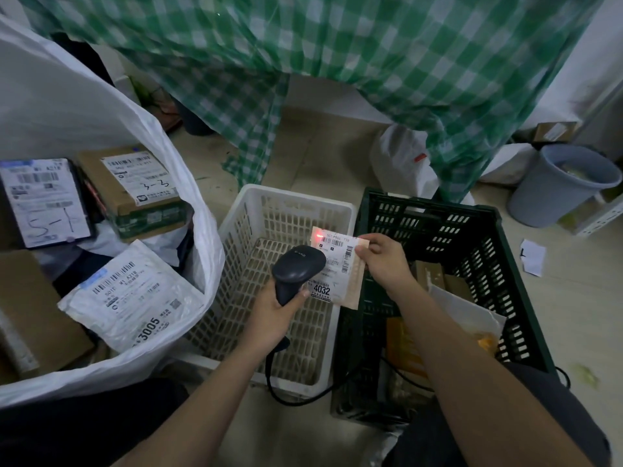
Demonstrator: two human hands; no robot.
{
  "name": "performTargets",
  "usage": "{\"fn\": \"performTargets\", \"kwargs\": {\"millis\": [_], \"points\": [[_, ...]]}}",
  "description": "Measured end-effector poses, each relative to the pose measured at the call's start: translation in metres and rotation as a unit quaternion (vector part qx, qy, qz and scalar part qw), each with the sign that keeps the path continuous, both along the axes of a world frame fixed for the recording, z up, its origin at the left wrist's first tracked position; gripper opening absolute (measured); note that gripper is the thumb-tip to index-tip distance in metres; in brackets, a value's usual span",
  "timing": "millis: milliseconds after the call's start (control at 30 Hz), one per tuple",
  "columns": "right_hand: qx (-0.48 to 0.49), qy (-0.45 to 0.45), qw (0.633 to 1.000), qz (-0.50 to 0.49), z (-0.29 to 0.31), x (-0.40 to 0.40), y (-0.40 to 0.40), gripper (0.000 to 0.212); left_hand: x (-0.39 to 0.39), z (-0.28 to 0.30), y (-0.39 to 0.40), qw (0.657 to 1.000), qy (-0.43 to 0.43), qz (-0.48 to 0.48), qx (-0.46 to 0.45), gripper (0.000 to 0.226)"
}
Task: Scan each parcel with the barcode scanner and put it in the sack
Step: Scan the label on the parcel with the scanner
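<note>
My left hand (273, 311) grips the handle of a dark barcode scanner (298, 267), held over the white basket. My right hand (384, 261) pinches the upper right edge of a small tan parcel (340, 284) with a white label marked 4032. The scanner's head points at that label, and a red spot glows near the label's top left corner. At the left the big white sack (101, 129) stands open. Inside it lie several labelled parcels, among them a white bag marked 3005 (131, 298) and a brown box (131, 190).
A white perforated basket (286, 203) sits in the middle, with a dark green crate (472, 230) holding more parcels to its right. A grey bucket (559, 187) stands at the far right. A green checked cloth (337, 62) hangs behind. The scanner's cable (293, 396) trails on the floor.
</note>
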State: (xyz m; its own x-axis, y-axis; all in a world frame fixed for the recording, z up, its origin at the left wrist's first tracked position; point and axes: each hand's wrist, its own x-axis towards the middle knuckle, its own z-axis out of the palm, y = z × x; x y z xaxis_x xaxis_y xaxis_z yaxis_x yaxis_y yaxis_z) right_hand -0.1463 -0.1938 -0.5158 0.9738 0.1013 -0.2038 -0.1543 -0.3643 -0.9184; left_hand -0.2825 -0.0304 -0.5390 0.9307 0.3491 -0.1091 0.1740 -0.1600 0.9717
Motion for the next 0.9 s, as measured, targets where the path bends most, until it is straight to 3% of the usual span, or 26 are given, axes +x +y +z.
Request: {"fn": "performTargets", "kwargs": {"millis": [300,900], "points": [[-0.009,0.001,1.000,0.008,0.000,-0.001,0.000,0.018,0.004,-0.015,0.002,1.000,-0.003,0.000,0.009,0.046],[0.017,0.008,1.000,-0.004,0.007,-0.005,-0.004,0.017,0.000,-0.011,0.000,1.000,0.009,0.011,0.018,0.040]]}}
